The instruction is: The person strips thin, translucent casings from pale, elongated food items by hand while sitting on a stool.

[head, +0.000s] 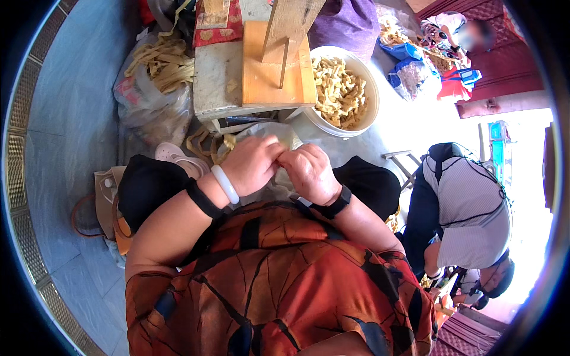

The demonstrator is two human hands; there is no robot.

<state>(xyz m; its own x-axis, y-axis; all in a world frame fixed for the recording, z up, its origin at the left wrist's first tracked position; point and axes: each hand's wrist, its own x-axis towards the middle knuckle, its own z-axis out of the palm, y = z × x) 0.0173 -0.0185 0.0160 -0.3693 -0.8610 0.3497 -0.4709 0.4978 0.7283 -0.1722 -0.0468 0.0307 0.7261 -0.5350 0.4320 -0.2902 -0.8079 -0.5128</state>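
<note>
My left hand, with a white bangle and a black band at the wrist, meets my right hand fingertip to fingertip above my lap. A pale yellow strip, probably tofu skin, shows beside my left knuckles, and looped lengths of strip hang below it. My left fingers are closed on that strip. My right fingers are curled in against the left ones; what they pinch is hidden. A translucent plastic sheet or bag lies beneath my hands. Ahead to the right, a white bucket holds many short knotted strips.
A wooden stand with an upright plank and thin rod sits on a worn low table. Left of it, a plastic bag holds long strips. A bent-over person is at right; another person sits beyond bags at far right.
</note>
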